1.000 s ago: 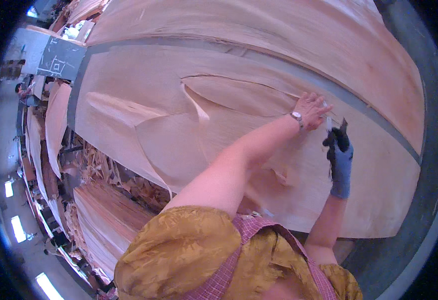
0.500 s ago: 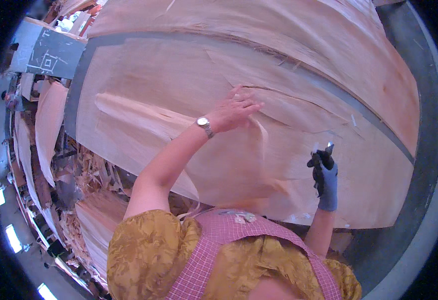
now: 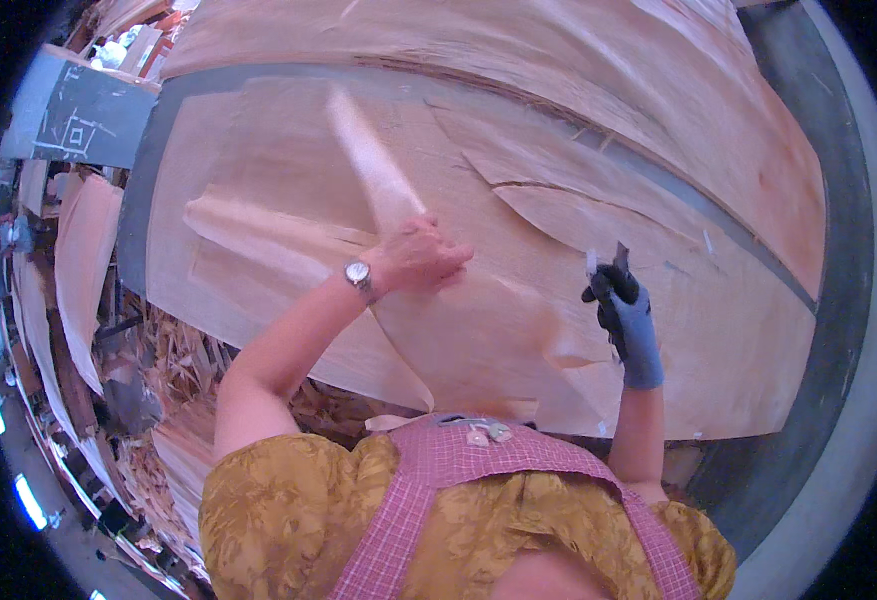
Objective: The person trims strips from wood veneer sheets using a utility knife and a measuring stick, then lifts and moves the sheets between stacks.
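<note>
My bare left hand [image 3: 420, 258], with a wristwatch [image 3: 358, 273], is closed on the lower end of a pale strip of wood veneer [image 3: 366, 150]. The strip sticks up and away to the far left, smeared by motion. Beneath it lies a large thin veneer sheet [image 3: 288, 130] with a long split and loose, curled flaps. To the right, my gloved right hand [image 3: 620, 315] grips a small flat-bladed tool [image 3: 622, 256], apparently a knife, its blade pointing up. A whitish translucent scrap [image 3: 590, 262] shows beside its fingers; whether it is held I cannot tell.
Another broad stack of veneer [image 3: 558, 70] lies beyond a grey strip of table. The grey table edge [image 3: 828, 330] curves down the right. At left are a blue-grey board [image 3: 93, 110] with chalk marks, hanging veneer sheets [image 3: 88, 270] and heaped scraps [image 3: 173, 360]. A person [image 3: 10, 235] is far left.
My left hand has moved left and nearer, going from spread fingers to a closed grip with a veneer strip raised from it. My right hand has shifted slightly left and farther, still holding the tool.
</note>
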The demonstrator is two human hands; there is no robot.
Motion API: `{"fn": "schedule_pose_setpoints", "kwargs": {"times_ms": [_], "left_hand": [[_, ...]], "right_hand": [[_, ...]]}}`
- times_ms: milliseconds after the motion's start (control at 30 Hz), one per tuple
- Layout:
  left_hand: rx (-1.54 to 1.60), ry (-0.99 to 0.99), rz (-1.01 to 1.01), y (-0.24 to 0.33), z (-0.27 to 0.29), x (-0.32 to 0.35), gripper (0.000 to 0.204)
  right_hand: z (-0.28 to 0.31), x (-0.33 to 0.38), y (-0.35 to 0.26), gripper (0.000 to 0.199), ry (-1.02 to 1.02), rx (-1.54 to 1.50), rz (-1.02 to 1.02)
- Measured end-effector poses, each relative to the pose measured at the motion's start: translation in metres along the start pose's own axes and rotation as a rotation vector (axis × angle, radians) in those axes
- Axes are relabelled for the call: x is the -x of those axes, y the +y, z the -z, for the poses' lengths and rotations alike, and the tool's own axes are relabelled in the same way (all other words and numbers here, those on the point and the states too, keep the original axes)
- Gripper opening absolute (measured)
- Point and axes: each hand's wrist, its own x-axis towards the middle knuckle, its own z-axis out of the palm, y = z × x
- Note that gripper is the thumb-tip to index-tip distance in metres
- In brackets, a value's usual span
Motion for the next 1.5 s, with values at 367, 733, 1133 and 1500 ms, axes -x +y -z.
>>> {"fn": "schedule_pose_setpoints", "kwargs": {"times_ms": [367, 733, 1133, 1500], "left_hand": [[0.027, 0.55, 0.647, 0.004, -0.031, -0.12, 0.053], [0.35, 0.465, 1.01, 0.002, -0.033, -0.127, 0.035], [0.344, 0.547, 1.017, 0.001, -0.039, -0.133, 0.029], [-0.117, 0.711, 0.335, -0.014, -0.038, -0.147, 0.048]], "right_hand": [[-0.029, -0.097, 0.018, 0.019, 0.092, -0.152, 0.056], [-0.017, -0.088, 0.035, 0.02, 0.115, -0.144, 0.018], [-0.038, -0.121, 0.018, 0.016, 0.072, -0.108, 0.059], [-0.047, -0.171, 0.04, 0.016, 0.01, -0.288, 0.035]]}}
